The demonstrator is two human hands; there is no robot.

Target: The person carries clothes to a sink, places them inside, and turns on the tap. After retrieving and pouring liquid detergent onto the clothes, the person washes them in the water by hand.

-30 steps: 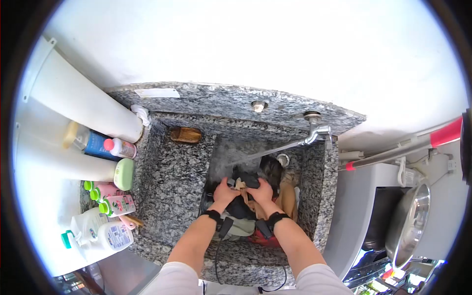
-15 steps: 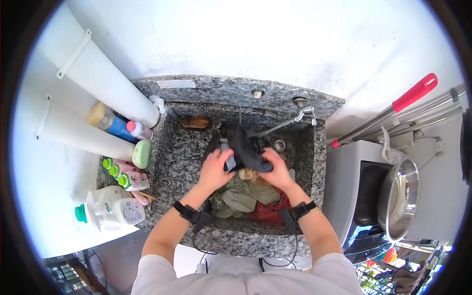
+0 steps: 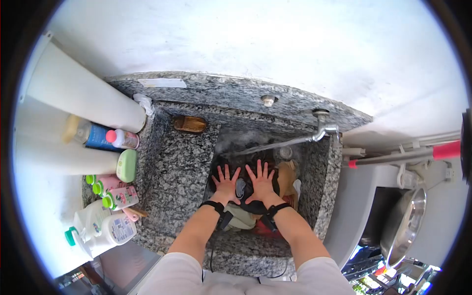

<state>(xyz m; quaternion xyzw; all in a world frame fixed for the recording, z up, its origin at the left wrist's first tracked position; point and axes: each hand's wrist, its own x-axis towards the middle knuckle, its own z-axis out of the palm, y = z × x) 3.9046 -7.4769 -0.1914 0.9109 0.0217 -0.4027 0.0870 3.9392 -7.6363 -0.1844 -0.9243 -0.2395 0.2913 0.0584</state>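
Note:
My left hand [image 3: 226, 185] lies with fingers spread on dark cloth in the basin of the granite sink [image 3: 187, 167]. Beside it, my right hand [image 3: 262, 183] is also flat and spread, on the black garment [image 3: 253, 202]. A small grey patch of cloth [image 3: 240, 188] shows between the hands. Around them lie an olive-green garment [image 3: 239, 218], a tan cloth [image 3: 286, 178] and some red cloth [image 3: 268, 231], partly hidden by my wrists. Water streams leftward from the metal tap [image 3: 322, 129] into the basin behind my fingertips.
A wooden scrubbing brush [image 3: 190, 124] sits on the ledge at the back left. Several bottles, including a white jug [image 3: 119, 229], stand left of the sink beside a green soap bar [image 3: 127, 165]. At right are a steel bowl [image 3: 410, 223] on a machine and a red-handled pole [image 3: 445, 151].
Both hands have let go of the raised black garment and moved down, opening flat on the clothes. Water now streams strongly from the tap across the basin. My view has shifted.

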